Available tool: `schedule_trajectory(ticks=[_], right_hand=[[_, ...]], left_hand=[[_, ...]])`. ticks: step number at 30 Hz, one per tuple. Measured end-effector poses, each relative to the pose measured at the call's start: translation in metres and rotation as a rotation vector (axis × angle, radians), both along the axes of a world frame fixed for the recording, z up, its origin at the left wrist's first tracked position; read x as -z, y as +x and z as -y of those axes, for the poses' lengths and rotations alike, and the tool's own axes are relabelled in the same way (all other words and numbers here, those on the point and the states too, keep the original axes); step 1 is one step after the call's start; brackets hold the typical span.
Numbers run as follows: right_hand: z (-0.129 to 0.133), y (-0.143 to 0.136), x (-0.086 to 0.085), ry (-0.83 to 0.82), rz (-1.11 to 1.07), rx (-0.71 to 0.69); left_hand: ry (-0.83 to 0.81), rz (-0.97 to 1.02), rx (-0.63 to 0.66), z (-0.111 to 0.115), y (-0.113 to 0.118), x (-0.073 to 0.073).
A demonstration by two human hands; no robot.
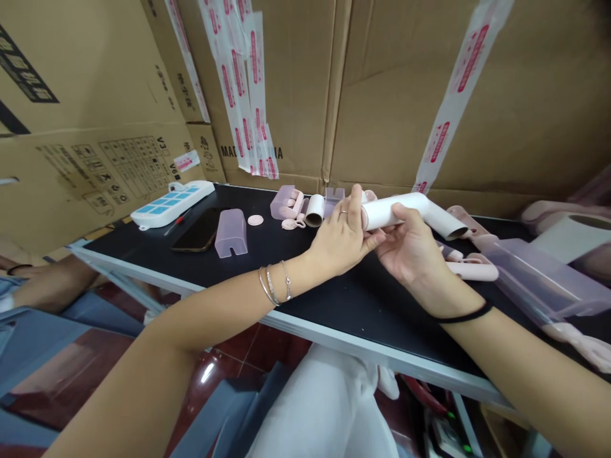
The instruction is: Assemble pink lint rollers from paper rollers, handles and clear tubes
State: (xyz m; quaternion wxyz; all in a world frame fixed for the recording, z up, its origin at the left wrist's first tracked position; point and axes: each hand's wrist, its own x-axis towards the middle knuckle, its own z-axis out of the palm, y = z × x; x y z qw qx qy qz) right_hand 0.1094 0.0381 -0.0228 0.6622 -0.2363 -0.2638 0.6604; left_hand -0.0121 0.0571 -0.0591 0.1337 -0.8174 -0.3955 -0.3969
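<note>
A white lint roller (394,210) is held nearly level above the black table, between my two hands. My right hand (413,251) grips its paper roll, thumb on top and fingers underneath. My left hand (338,238) is closed around the pink end at the left; its fingers hide most of that part. Just behind my right hand lies another white roll (446,221) with its brown cardboard core showing. A shorter roll (314,210) rests left of my left hand, near small pink pieces (293,224) and a translucent purple cover (282,202).
Farther left are a purple cover (231,234), a pink disc (255,220), a phone (199,230) and a white case with blue squares (174,205). Purple covers (548,273) and pink handles crowd the right. Cardboard walls (382,95) stand behind; another person's arm (57,283) shows at left.
</note>
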Motion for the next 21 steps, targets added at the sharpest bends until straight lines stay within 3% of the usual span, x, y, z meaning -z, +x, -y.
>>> schedule_trajectory(ticks=[2, 4, 7, 9, 11, 14, 16, 19, 21], right_hand=[[0.001, 0.000, 0.000, -0.043, 0.024, -0.011], [0.002, 0.000, 0.000, -0.097, 0.057, -0.032], [0.004, 0.000, 0.000, -0.112, 0.105, -0.107], [0.004, 0.001, -0.001, -0.099, 0.114, -0.137], [0.002, 0.003, -0.003, -0.096, 0.113, -0.121], [-0.001, 0.007, -0.008, -0.061, 0.145, -0.004], [-0.002, 0.011, -0.012, -0.005, 0.187, 0.079], [-0.001, 0.016, -0.015, 0.017, 0.213, 0.132], [0.000, 0.016, -0.015, -0.019, 0.198, 0.142]], left_hand=[[0.060, -0.058, -0.077, -0.001, -0.001, 0.001], [0.140, -0.092, -0.063, -0.001, -0.002, 0.004], [0.220, -0.160, 0.099, 0.001, 0.001, 0.007], [0.185, -0.218, 0.185, 0.006, 0.005, 0.005], [0.097, -0.233, 0.200, 0.010, 0.007, -0.005], [0.002, -0.166, 0.130, 0.014, -0.004, -0.037], [-0.069, -0.086, -0.062, 0.013, -0.027, -0.065], [-0.385, -0.074, -0.688, 0.006, -0.082, -0.098], [-0.544, -0.124, -0.797, -0.004, -0.121, -0.105]])
